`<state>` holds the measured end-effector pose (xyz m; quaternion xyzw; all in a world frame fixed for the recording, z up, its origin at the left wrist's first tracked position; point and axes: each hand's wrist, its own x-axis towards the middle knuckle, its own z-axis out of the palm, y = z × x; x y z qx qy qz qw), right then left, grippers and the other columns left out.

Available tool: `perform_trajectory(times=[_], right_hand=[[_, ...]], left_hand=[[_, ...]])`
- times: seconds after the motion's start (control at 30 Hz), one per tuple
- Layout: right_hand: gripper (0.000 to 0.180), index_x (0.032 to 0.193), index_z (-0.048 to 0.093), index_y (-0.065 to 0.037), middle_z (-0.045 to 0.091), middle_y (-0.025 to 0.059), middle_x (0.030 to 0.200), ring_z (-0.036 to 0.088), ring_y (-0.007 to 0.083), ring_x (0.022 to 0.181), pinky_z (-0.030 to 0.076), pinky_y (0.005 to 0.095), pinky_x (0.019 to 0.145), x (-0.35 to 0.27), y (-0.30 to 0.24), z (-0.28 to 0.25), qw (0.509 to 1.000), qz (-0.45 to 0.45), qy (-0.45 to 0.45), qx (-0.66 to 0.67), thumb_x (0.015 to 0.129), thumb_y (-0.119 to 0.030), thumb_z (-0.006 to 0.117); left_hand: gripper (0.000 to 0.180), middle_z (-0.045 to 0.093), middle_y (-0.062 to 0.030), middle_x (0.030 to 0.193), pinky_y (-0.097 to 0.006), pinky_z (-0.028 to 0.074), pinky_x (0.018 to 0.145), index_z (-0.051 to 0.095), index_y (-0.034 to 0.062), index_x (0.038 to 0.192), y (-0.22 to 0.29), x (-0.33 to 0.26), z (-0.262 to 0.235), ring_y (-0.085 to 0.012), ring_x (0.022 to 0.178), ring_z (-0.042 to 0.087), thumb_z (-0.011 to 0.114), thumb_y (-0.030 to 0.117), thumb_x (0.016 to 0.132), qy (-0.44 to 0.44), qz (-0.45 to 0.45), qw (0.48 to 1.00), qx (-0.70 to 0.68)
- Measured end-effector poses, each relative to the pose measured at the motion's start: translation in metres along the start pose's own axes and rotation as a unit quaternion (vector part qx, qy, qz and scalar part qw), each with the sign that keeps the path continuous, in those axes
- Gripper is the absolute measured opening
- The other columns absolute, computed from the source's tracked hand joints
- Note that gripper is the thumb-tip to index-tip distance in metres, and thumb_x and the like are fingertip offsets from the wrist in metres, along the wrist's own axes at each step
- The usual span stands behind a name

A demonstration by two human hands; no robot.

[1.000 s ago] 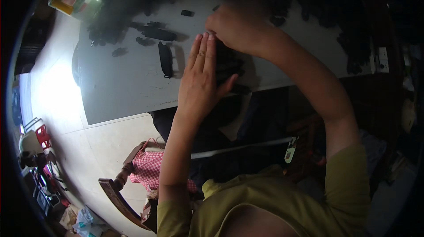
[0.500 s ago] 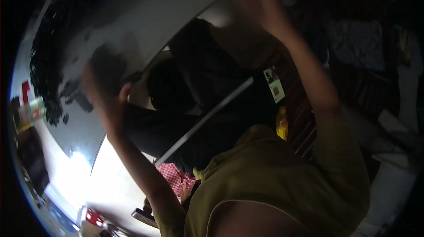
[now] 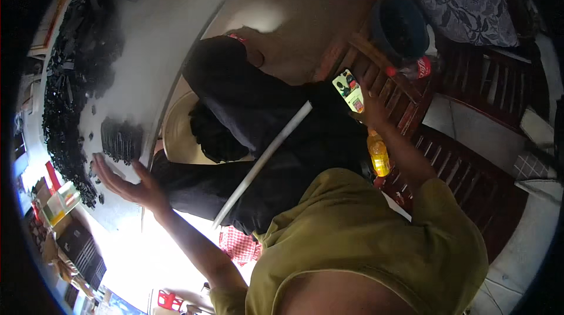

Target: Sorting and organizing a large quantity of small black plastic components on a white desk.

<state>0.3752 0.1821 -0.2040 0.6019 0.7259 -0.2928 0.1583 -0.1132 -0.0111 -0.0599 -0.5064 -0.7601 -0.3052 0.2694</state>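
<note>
My left hand (image 3: 132, 189) is at the edge of the pale tabletop (image 3: 176, 15), fingers stretched and thumb apart, holding nothing. Just beyond its fingertips lies a small row of thin black pieces (image 3: 121, 140). A larger heap of black pieces (image 3: 61, 112) runs along the table's far left side. On the right, my right hand (image 3: 374, 109) has its fingers about the lower and right edges of a phone (image 3: 349, 89) with a lit, colourful face, by my dark-trousered thigh. A pale rod (image 3: 261, 165) slants across my lap.
A bottle of yellow-orange drink (image 3: 378, 155) stands near my right forearm on a slatted dark-red wooden bench (image 3: 455, 180). Beyond are a dark bucket (image 3: 400, 26), a red-labelled bottle (image 3: 416, 68) and a patterned grey cushion (image 3: 470, 9). Red checked cloth (image 3: 239, 246) hangs beside my lap.
My right hand has come down from over the table's far edge to the phone. My left hand has shifted slightly nearer, fingers still apart. The view has turned and brightened.
</note>
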Motion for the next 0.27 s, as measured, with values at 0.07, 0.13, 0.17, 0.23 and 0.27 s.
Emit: perform_trajectory(times=[0.07, 0.13, 0.17, 0.23, 0.27], right_hand=[[0.119, 0.153, 0.002, -0.012, 0.037, 0.0271, 0.143, 0.039, 0.0425, 0.13, 0.034, 0.0505, 0.105, 0.003, 0.001, -0.004, 0.994, -0.028, 0.009, 0.106, 0.07, -0.041, 0.082], [0.116, 0.153, 0.003, -0.01, 0.033, 0.0256, 0.147, 0.039, 0.0407, 0.131, 0.035, 0.0493, 0.105, 0.016, 0.013, 0.003, 0.976, 0.01, -0.004, 0.216, 0.072, -0.043, 0.08], [0.113, 0.153, 0.005, -0.009, 0.028, 0.0262, 0.149, 0.041, 0.0374, 0.13, 0.037, 0.0471, 0.104, 0.006, -0.015, -0.024, 0.917, 0.096, -0.085, 0.377, 0.075, -0.045, 0.079], [0.11, 0.153, 0.006, -0.009, 0.026, 0.0285, 0.148, 0.041, 0.0349, 0.129, 0.036, 0.0463, 0.104, -0.009, -0.054, -0.05, 0.885, -0.037, -0.117, 0.45, 0.077, -0.043, 0.077], [0.104, 0.153, 0.007, -0.01, 0.027, 0.0308, 0.147, 0.042, 0.0322, 0.128, 0.036, 0.0478, 0.104, -0.022, -0.083, -0.062, 0.878, -0.101, -0.119, 0.452, 0.08, -0.041, 0.075]], left_hand=[[0.048, 0.049, -0.0155, 0.137, -0.05, 0.035, 0.107, 0.046, 0.0023, 0.136, 0.036, -0.002, 0.002, -0.0336, 0.132, 0.041, 0.055, 0.027, 0.095, -0.034, -0.007, 0.997, -0.074], [0.044, 0.05, -0.0159, 0.136, -0.045, 0.035, 0.107, 0.048, 0.0003, 0.133, 0.087, -0.011, 0.008, -0.0309, 0.129, 0.045, 0.054, 0.021, 0.094, -0.147, -0.083, 0.963, -0.212], [0.043, 0.051, -0.0161, 0.136, -0.042, 0.035, 0.107, 0.049, -0.0008, 0.132, 0.106, -0.014, 0.011, -0.0293, 0.128, 0.047, 0.053, 0.018, 0.094, -0.225, -0.109, 0.925, -0.288], [0.044, 0.053, -0.0155, 0.134, -0.038, 0.036, 0.106, 0.049, 0.0001, 0.133, 0.15, -0.017, 0.027, -0.0296, 0.126, 0.049, 0.052, 0.012, 0.091, -0.303, -0.197, 0.822, -0.44], [0.044, 0.053, -0.0155, 0.134, -0.038, 0.036, 0.106, 0.049, 0.0001, 0.133, 0.145, -0.016, 0.022, -0.0296, 0.126, 0.049, 0.052, 0.012, 0.091, -0.298, -0.202, 0.827, -0.431]])
